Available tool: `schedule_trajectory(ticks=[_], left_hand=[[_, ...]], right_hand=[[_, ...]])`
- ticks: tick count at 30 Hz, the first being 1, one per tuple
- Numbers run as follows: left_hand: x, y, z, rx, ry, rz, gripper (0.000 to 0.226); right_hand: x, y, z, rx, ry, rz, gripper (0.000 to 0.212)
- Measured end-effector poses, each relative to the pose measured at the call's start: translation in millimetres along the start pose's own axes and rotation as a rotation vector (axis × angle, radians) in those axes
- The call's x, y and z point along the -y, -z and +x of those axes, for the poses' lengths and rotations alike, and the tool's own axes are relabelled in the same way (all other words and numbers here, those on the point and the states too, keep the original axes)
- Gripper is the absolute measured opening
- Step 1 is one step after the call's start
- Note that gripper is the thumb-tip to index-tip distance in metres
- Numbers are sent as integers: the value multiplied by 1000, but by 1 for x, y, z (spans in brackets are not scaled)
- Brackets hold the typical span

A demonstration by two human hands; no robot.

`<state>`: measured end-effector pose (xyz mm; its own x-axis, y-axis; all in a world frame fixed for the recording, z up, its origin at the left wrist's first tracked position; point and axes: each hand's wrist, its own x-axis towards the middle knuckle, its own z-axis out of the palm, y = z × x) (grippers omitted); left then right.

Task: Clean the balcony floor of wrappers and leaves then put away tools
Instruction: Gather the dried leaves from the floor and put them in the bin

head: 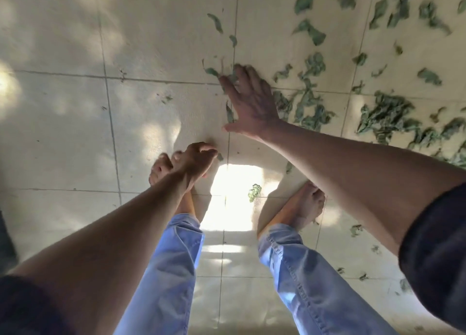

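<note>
On tiled floor (63, 133): right hand (252, 102) flat on leaves (307, 107); left hand (194, 158) curled, contents unclear.

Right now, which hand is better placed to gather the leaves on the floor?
The right hand. It is spread open, reaching over the leaves, which lie mostly on the right side. The left hand is curled near the feet, where few leaves lie.

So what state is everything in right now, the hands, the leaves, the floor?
right hand: open, fingers spread, on the leaves at the edge of the scatter
left hand: fingers curled; too blurred to tell if it holds anything
leaves: loose, scattered over the tiles, thickest at the right
single leaf: lying between the bare feet
floor: tiled, not yet clean
</note>
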<state>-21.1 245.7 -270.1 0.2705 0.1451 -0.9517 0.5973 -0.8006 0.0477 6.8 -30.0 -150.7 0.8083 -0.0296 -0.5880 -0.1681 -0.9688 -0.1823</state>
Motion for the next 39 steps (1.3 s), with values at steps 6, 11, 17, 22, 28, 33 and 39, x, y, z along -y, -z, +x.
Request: schedule_trajectory(ticks=[6, 11, 17, 22, 28, 33, 39], left_hand=[[-91, 0, -155, 158, -61, -315, 19], [-98, -5, -159, 237, 39, -566, 30], [-107, -7, -169, 272, 85, -947, 42], [-124, -10, -182, 364, 72, -1111, 44], [-115, -4, -151, 506, 168, -1282, 34], [-121, 4, -157, 379, 49, -1266, 37], [-128, 0, -149, 429, 4, -1135, 36]], right_hand=[[5, -19, -5, -166, 35, -28, 53], [0, -21, -26, -175, 49, 124, 29], [2, -21, -42, -240, -136, 669, 20], [35, 13, -90, -142, -95, 1145, 12], [71, 34, -139, -227, -16, 860, 36], [43, 25, -147, -456, -117, 617, 33], [-33, -26, -87, -201, -388, 219, 73]])
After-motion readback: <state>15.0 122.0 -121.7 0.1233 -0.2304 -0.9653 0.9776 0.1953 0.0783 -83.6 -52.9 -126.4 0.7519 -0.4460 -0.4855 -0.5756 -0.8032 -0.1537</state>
